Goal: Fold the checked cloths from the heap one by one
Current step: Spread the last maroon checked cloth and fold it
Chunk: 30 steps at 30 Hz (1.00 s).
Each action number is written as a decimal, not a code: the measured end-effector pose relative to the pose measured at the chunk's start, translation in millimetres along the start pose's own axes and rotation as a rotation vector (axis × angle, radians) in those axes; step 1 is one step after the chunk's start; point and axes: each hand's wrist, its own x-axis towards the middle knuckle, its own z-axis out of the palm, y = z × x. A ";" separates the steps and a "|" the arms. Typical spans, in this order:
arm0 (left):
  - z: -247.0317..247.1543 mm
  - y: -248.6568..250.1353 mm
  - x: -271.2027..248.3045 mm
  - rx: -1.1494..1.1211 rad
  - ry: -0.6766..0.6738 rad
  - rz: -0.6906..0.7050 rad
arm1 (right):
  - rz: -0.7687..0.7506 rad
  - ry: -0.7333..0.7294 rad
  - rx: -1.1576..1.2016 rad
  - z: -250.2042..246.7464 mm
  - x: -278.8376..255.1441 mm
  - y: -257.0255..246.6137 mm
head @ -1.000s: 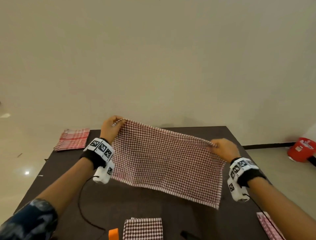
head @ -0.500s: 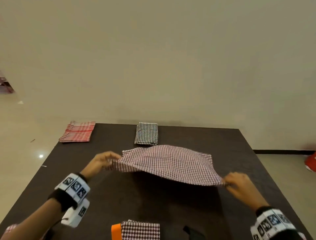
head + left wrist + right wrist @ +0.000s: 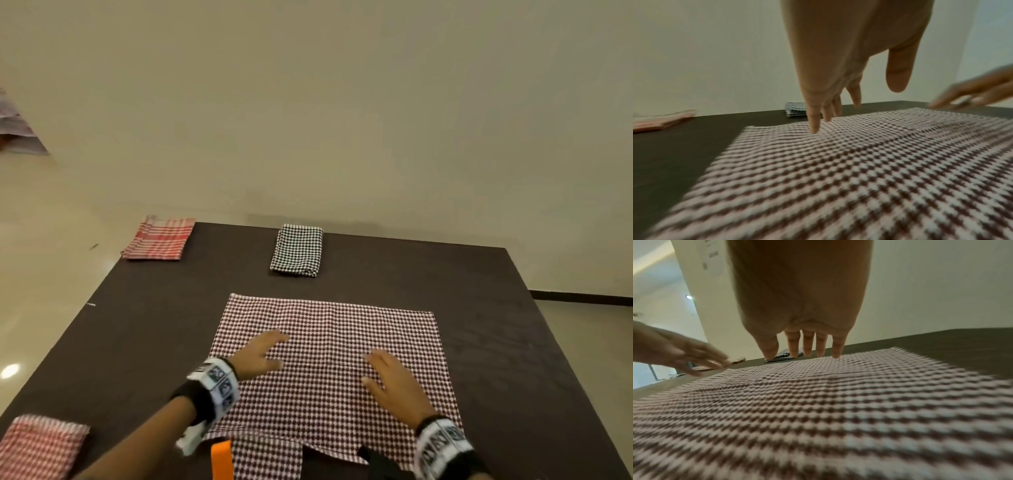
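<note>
Both hands, the left hand (image 3: 257, 356) and the right hand (image 3: 394, 383), lie flat with fingers spread on the maroon cloth (image 3: 329, 346) laid out on the table (image 3: 144, 329) beneath them, probably smoothing it so the fold comes out square.

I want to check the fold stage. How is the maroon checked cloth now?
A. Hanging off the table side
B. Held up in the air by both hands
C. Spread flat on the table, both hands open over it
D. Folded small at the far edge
C: the maroon cloth lies flat on the table, left hand and right hand open over it.
</note>
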 end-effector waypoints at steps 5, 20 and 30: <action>48.4 47.6 68.6 0.390 0.004 -0.084 | 0.031 -0.100 -0.121 21.2 74.3 -36.2; 3.9 -9.0 79.1 0.318 0.053 -0.508 | 0.308 0.156 -0.184 -58.6 118.7 93.4; -40.4 6.0 134.5 0.355 0.127 -0.477 | 0.371 0.256 -0.298 -67.4 159.2 80.1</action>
